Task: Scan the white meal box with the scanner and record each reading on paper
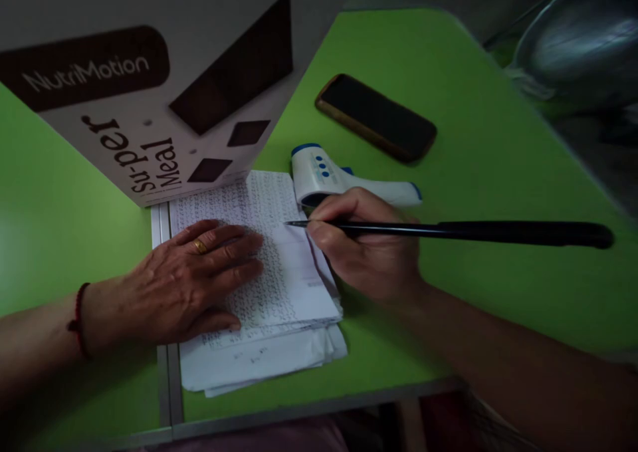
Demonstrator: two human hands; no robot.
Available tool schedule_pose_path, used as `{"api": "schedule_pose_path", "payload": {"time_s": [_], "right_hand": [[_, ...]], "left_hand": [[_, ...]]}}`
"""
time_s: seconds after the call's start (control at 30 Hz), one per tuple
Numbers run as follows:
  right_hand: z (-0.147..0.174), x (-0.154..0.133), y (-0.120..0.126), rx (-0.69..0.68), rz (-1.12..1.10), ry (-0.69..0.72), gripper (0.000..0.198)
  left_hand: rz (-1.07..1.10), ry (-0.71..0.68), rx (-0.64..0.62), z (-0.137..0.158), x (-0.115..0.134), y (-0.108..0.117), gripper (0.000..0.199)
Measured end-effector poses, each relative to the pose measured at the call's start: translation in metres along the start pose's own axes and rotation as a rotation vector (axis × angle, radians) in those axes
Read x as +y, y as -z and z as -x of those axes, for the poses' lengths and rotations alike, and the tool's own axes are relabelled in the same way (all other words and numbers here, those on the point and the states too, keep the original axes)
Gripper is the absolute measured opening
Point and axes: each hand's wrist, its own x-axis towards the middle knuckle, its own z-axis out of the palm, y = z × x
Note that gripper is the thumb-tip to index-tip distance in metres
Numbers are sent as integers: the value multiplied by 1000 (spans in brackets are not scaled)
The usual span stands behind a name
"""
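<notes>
My left hand (199, 282) lies flat with its fingers stretched over a stack of handwritten paper (279, 292); a ring and a dark red bracelet are on it. Dense lines of writing cover most of the top sheet, with a bare strip at its right. In my right hand (366, 246) is a long black pen (478, 231), pinched between thumb and fingers. The pen's tip points left at the sheet; whether it touches the paper I cannot tell. Just beyond my right hand lies a white and blue infrared thermometer (343, 179), its lower edge partly behind the knuckles.
A large NutriMotion box (100, 100) stands upright beyond the paper at the upper left. Farther back lies a dark phone (376, 116) on the green table (523, 292). A metal strip (168, 379) marks a seam left of the paper. Something shiny and silvery (583, 40) is past the right edge.
</notes>
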Motion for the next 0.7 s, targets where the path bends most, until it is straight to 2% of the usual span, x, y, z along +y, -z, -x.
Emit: {"api": "schedule_pose_path", "payload": {"time_s": [0.33,0.7], "right_hand": [[-3,-1,5,-90,-11,1,16],[-1,-1,1,-21,-11,6,14]], "left_hand": [[3,0,-7,0,-1,0,58],[5,9,-25,0,0,0,59]]}}
